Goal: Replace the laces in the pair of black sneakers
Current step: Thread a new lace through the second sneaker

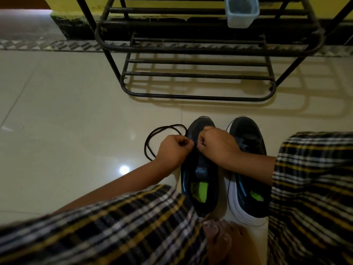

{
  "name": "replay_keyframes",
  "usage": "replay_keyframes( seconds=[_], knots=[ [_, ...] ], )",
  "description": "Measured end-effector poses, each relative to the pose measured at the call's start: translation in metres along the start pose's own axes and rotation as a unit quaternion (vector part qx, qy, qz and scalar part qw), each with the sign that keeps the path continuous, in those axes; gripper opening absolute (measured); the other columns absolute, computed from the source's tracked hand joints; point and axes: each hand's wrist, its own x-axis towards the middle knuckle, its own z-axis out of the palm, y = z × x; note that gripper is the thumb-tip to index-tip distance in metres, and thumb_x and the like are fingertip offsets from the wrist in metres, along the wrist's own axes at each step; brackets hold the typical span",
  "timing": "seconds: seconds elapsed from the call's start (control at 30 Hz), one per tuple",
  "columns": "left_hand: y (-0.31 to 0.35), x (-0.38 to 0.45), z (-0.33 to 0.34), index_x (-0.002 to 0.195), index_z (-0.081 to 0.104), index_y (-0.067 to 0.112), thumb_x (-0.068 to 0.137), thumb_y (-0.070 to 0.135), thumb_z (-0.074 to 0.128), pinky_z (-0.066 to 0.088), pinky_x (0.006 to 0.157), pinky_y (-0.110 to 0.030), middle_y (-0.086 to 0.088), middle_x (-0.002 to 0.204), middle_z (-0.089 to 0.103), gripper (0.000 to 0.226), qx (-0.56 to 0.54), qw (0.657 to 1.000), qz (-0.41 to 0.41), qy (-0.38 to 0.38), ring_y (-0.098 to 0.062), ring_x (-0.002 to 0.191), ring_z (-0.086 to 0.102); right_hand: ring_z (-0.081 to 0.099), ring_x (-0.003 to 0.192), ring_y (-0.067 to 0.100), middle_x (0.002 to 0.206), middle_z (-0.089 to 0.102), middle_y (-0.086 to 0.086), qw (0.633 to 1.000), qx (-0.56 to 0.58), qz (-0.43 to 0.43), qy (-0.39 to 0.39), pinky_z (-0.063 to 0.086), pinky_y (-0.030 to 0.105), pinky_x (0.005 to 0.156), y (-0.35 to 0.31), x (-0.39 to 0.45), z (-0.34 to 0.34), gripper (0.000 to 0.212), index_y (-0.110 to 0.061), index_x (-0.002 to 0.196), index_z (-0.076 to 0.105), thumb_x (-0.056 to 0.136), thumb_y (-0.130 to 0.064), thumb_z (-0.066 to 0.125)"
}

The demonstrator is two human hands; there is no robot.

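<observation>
Pinching thin black round lace [152, 138] with left hand [172, 149] and right hand [215, 144] fingers over left black sneaker [200, 169], lower middle | risk: lace tip slips out if pinch loosens

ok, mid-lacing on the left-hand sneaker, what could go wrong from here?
1. The left hand and right hand both pinch the black lace close together over the sneaker; the tip is barely visible in the dim light, so it could miss an eyelet.
2. The slack loops on the floor tile beside the shoe and may twist or snag as it is pulled through.
3. The other sneaker sits tilted alongside; a tug could knock it.
</observation>
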Motion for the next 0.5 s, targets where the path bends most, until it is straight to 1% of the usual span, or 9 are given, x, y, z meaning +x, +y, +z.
replay_keyframes(
  seconds=[0.1, 0.17, 0.23, 0.3, 0.37, 0.5],
  knots=[
    [-0.0003, 0.0001, -0.0011, 0.089, 0.071, 0.006, 0.087, 0.013, 0.064, 0.055, 0.085, -0.042, -0.01, 0.087, 0.072, 0.01, 0.001, 1.0, -0.003, 0.004, -0.022, 0.086, 0.068, 0.056, 0.098, 0.027, 0.111, 0.054, 0.009, 1.0, -0.031, -0.001, -0.005, 0.042, 0.034, 0.074, -0.0022, 0.0003, 0.0005, 0.019, -0.01, 0.102, 0.063, 0.091, -0.022, 0.051],
    [-0.0004, 0.0007, -0.0022, 0.089, 0.07, 0.008, 0.086, 0.013, 0.065, 0.055, 0.085, -0.04, -0.009, 0.088, 0.072, 0.008, 0.007, 1.0, -0.001, 0.008, -0.022, 0.086, 0.068, 0.055, 0.1, 0.028, 0.113, 0.054, 0.009, 0.999, -0.042, -0.002, -0.005, 0.042, 0.035, 0.075, -0.0028, 0.0003, 0.0, 0.021, -0.01, 0.104, 0.062, 0.091, -0.022, 0.051],
    [0.0004, 0.0005, -0.003, 0.089, 0.071, 0.008, 0.086, 0.014, 0.064, 0.055, 0.084, -0.038, -0.008, 0.088, 0.071, 0.009, 0.019, 1.0, 0.007, 0.007, -0.021, 0.087, 0.068, 0.056, 0.099, 0.027, 0.113, 0.054, 0.009, 0.999, -0.048, -0.005, -0.002, 0.04, 0.033, 0.072, -0.0024, 0.0001, -0.0011, 0.022, -0.01, 0.106, 0.062, 0.092, -0.023, 0.051],
    [0.0004, 0.0004, -0.003, 0.091, 0.071, 0.007, 0.088, 0.016, 0.063, 0.055, 0.084, -0.038, -0.009, 0.089, 0.071, 0.013, 0.039, 0.999, 0.017, 0.006, -0.02, 0.087, 0.067, 0.057, 0.098, 0.026, 0.113, 0.054, 0.008, 0.999, -0.052, -0.01, 0.008, 0.038, 0.03, 0.071, -0.0011, -0.0009, -0.0016, 0.022, -0.011, 0.106, 0.063, 0.093, -0.025, 0.052],
    [0.0003, 0.0011, -0.0026, 0.094, 0.071, 0.006, 0.088, 0.017, 0.063, 0.054, 0.085, -0.04, -0.01, 0.09, 0.071, 0.016, 0.053, 0.998, 0.026, 0.004, -0.02, 0.087, 0.067, 0.057, 0.098, 0.025, 0.113, 0.054, 0.007, 0.998, -0.053, -0.014, 0.012, 0.04, 0.03, 0.073, -0.0003, -0.002, -0.0022, 0.022, -0.012, 0.105, 0.063, 0.093, -0.028, 0.054],
    [-0.0001, 0.0013, -0.0019, 0.094, 0.072, 0.005, 0.089, 0.018, 0.062, 0.054, 0.084, -0.039, -0.01, 0.09, 0.071, 0.017, 0.065, 0.997, 0.035, 0.007, -0.019, 0.087, 0.067, 0.057, 0.099, 0.023, 0.113, 0.055, 0.005, 0.999, -0.048, -0.015, 0.001, 0.038, 0.028, 0.073, -0.0001, -0.0019, -0.0032, 0.021, -0.014, 0.101, 0.064, 0.092, -0.03, 0.055]
  ],
)
